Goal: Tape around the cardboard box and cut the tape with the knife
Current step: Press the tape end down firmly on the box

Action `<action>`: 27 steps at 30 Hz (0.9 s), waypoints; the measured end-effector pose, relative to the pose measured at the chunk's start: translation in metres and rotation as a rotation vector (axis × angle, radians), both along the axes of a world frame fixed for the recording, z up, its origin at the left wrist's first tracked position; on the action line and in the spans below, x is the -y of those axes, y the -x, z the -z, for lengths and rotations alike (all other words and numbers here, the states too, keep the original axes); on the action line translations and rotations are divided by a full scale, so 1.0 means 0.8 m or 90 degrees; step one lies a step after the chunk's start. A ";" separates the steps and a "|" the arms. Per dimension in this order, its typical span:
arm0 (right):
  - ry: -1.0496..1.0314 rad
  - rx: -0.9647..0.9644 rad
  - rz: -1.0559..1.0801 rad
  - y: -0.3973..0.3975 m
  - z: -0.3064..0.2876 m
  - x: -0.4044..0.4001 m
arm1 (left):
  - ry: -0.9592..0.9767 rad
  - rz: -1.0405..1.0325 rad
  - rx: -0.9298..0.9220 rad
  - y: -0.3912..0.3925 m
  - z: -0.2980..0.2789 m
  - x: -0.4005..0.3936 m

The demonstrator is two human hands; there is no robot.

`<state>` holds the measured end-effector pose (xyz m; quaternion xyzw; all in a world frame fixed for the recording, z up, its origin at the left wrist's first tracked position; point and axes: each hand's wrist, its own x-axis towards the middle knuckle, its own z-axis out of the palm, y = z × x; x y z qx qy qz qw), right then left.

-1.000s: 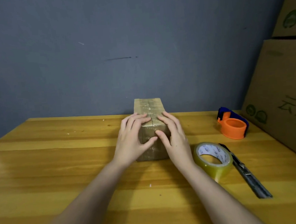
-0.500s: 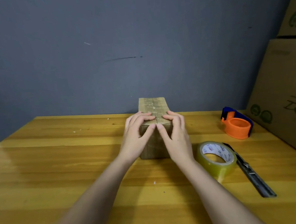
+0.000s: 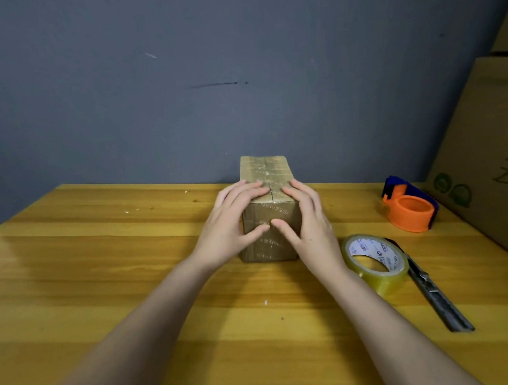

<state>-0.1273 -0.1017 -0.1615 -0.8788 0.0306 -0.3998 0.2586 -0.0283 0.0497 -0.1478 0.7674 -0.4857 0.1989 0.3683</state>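
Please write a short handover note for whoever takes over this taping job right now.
Left hand and right hand: both laid flat on the near end of the cardboard box, gripping nothing.
Box stands mid-table, old tape on top.
Tape roll lies right of it, knife beside the roll, both untouched.
Done: box steadied.
Left: wrap tape around, then cut.

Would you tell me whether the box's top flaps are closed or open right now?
Closed: the cardboard box flaps lie flat, meeting at a centre seam, under both hands.
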 end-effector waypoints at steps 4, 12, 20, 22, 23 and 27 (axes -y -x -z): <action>-0.026 -0.034 -0.041 0.005 -0.003 0.003 | -0.031 0.006 -0.009 0.002 -0.005 -0.002; -0.140 0.062 0.087 -0.012 -0.005 -0.035 | 0.122 0.020 -0.155 0.010 -0.004 0.012; -0.068 0.107 0.131 -0.026 0.011 -0.030 | 0.056 -0.018 -0.014 0.001 0.005 0.009; -0.032 0.095 0.118 -0.023 0.013 -0.025 | 0.023 -0.017 0.017 -0.002 0.006 0.005; -0.014 0.086 0.110 -0.021 0.013 -0.022 | 0.006 -0.015 0.030 -0.004 0.005 0.002; 0.027 0.049 0.085 -0.015 0.013 -0.010 | -0.070 -0.016 0.091 -0.011 0.002 -0.006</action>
